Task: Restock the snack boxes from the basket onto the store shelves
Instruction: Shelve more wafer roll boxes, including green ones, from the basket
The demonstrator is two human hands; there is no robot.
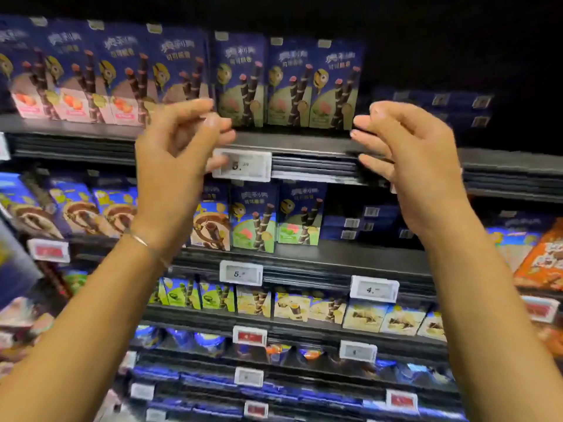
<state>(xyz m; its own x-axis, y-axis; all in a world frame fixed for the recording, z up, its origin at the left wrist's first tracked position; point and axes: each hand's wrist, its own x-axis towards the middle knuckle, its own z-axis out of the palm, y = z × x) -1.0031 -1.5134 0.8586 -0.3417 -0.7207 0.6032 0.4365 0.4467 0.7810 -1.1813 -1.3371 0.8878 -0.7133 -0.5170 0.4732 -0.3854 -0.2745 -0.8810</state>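
Three dark blue snack boxes with green fronts [288, 83] stand upright side by side on the upper shelf [304, 141]. My left hand [179, 153] is raised just left of them, fingers curled and apart, holding nothing. On their right, my right hand [408, 153] is lifted to the same height, fingers loosely spread, also with nothing in it. Neither hand touches a box. Pink-fronted boxes [76, 74] of the same brand fill the shelf's left part. The basket is out of view.
Right of the green boxes the upper shelf holds flat dark boxes [441, 102] set far back. The shelf below [304, 254] carries two more green boxes [274, 217] and chocolate ones. White price tags [242, 166] line the shelf edges. Lower shelves hold more snacks.
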